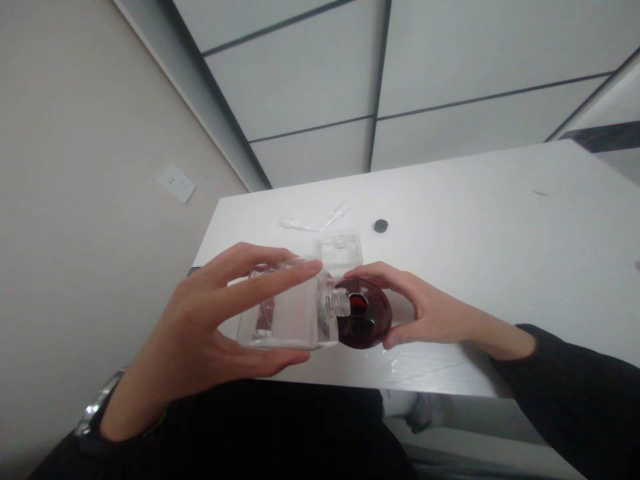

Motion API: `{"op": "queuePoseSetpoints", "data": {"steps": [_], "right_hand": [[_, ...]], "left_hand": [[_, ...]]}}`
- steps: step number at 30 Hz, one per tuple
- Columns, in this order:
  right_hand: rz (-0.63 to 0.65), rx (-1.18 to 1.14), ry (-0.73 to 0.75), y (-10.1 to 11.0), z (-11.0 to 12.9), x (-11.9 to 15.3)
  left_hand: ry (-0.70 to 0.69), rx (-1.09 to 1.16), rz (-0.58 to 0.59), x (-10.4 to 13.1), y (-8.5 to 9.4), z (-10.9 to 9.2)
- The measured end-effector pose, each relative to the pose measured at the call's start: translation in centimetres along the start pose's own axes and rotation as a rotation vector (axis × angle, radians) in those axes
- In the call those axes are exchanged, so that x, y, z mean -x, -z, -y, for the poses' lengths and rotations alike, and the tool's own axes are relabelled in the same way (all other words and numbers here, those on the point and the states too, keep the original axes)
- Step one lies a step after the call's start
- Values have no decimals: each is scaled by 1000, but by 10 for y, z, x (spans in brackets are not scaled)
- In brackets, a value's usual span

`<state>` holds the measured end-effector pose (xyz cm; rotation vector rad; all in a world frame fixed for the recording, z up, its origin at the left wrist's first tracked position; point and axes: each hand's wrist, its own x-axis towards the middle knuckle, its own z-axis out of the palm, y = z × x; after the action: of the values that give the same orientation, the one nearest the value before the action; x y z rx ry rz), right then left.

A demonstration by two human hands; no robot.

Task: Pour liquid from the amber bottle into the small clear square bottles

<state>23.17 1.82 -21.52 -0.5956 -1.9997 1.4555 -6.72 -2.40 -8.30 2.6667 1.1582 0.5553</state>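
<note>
My left hand (225,307) is closed around a clear square glass bottle (295,313), tipped onto its side with its threaded neck pointing right. That neck is at the open mouth of a dark red-brown bottle (363,327); whether the two touch I cannot tell. My right hand (420,307) grips the brown bottle from its right side, thumb at the front and fingers behind. Whether liquid passes between them does not show. Just beyond the bottles lies a clear plastic box or tray (343,248) with small transparent parts in it.
Two thin white-tipped droppers or brushes (320,223) lie at the back of the white table (475,213). A small dark cap (381,226) is right of them. A thin scrap (540,193) lies far right. At left is a wall with a socket (177,183); white panelled doors (310,87) stand behind.
</note>
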Motion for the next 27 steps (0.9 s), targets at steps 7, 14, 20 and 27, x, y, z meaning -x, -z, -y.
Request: {"op": "queuePoseSetpoints", "data": {"steps": [7,14,20,27], "right_hand": [[6,-41,-6,1,-1,1],[9,-37,-12,1,-1,1],[10,-49,-22,1,0,0],[21,-75,-20,2,-2,2]], "left_hand": [[-8,-5,3,-3,1,-1],[34,-12,23,-3,1,-3],[50,-18,23,-3,4,-4],[18,-35,44,-3,4,-3]]}}
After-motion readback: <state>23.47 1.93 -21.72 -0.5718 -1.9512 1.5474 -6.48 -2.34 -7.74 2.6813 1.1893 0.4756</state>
